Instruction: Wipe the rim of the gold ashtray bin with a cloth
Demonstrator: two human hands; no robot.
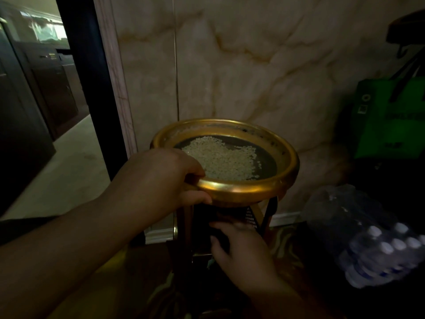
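The gold ashtray bin stands against a marble wall, its round gold rim (241,189) facing me. White pebbles (223,158) lie in the dark tray inside the rim. My left hand (158,180) grips the near left part of the rim, fingers curled over the edge and thumb below it. My right hand (239,247) is lower, pressed against the dark body of the bin (202,222) under the tray, fingers spread. No cloth shows in either hand.
A shrink-wrapped pack of water bottles (372,240) lies on the floor at the right. A green bag (391,118) stands behind it. A dark door frame (92,84) and a corridor open at the left. Patterned carpet lies below.
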